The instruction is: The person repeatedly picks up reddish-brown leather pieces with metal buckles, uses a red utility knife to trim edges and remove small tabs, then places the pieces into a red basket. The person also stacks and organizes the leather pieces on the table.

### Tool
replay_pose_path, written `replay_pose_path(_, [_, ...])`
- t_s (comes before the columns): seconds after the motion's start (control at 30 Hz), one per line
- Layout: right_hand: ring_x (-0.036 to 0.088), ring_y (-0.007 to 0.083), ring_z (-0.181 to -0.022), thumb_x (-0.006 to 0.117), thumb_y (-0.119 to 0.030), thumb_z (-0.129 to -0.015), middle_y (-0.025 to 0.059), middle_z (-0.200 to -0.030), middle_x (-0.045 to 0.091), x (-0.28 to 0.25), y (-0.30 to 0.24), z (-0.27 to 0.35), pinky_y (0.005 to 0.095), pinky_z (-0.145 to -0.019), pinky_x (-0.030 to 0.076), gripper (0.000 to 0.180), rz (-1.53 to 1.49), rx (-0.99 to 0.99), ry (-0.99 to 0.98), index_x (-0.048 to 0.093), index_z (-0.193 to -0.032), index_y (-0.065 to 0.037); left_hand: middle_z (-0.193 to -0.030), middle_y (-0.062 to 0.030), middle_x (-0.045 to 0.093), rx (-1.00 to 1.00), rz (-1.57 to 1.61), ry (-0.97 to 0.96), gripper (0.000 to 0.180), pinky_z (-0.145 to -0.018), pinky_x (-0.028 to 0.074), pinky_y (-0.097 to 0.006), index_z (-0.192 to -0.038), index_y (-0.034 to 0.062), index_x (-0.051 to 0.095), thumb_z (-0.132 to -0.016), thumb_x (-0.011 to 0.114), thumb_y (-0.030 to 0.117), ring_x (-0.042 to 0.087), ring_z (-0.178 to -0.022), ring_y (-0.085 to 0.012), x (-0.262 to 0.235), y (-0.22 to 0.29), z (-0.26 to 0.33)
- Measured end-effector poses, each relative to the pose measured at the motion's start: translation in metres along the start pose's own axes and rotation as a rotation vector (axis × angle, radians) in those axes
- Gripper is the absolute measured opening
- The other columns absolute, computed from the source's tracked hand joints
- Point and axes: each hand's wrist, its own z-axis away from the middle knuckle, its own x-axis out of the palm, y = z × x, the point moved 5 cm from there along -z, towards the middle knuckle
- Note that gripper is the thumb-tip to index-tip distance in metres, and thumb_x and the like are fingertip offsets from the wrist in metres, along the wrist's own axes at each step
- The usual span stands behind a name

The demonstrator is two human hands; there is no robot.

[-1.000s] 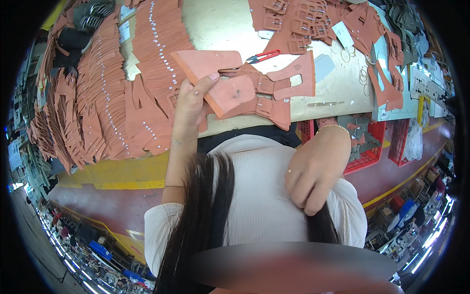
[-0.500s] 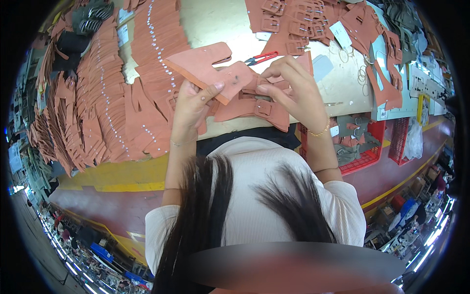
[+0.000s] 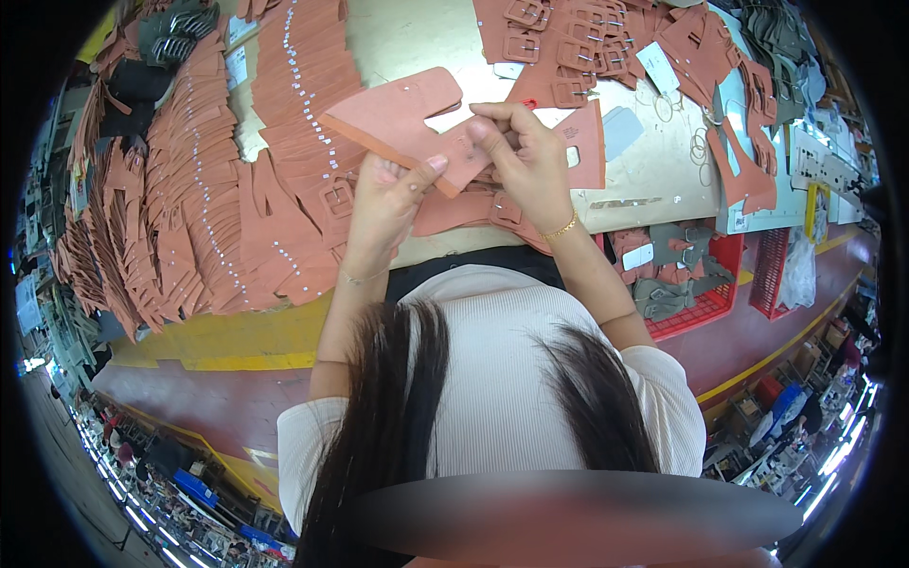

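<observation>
Centre of frame, over the tabletop (image 3: 398, 38): notched orange-brown leather piece (image 3: 398, 114). Left hand (image 3: 386, 197) pinches its lower edge, thumb on top. Right hand (image 3: 525, 156) has thumb and forefinger narrowly spaced at the piece's right end; cannot tell whether they grip. Buckled straps (image 3: 587, 57) lie upper right, stacked leather pieces (image 3: 208, 170) left.

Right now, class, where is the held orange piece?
In the head view, the piece is left of centre over the table, held by the left hand, the right hand at its right end.
</observation>
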Motion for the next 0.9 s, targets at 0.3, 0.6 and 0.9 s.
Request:
replay_pose_path(0.3, [0.051,0.0067,-0.06,0.072,-0.023,-0.086,0.0018,-0.069,0.061,0.001,-0.005,-0.001,0.023,-0.058,0.045,0.031,-0.146,-0.187,0.159,0.065,-0.109,-0.003,-0.115,-0.0124,0.06,0.121,0.004,0.055,0.041,-0.088,0.053,-0.032,-0.125,-0.0046,0.046,-0.087,0.062,-0.005,0.061,-0.106,-0.0181,0.007,0.0,-0.004])
replay_pose_path(0.6, [0.058,0.0076,-0.077,0.063,-0.017,-0.093,0.0042,-0.09,0.063,-0.01,0.008,-0.021,0.023,-0.066,0.047,0.023,-0.196,-0.03,0.16,0.058,-0.109,-0.001,-0.112,-0.012,0.062,0.09,-0.054,0.052,0.036,-0.089,0.051,-0.029,-0.119,-0.006,0.051,-0.087,0.065,-0.001,0.061,-0.102,-0.0151,0.022,-0.003,0.001])
replay_pose_path(0.9, [0.062,0.0166,-0.077,0.06,-0.015,-0.092,0.0084,-0.09,0.061,-0.054,0.018,-0.027,0.0284,-0.069,0.049,0.014,0.136,-0.268,0.291,0.065,-0.098,-0.003,-0.112,-0.0108,0.06,0.151,-0.093,0.19,0.038,-0.087,0.05,-0.03,-0.12,-0.0062,0.048,-0.086,0.063,-0.001,0.06,-0.102,-0.0143,0.0,0.005,-0.001])
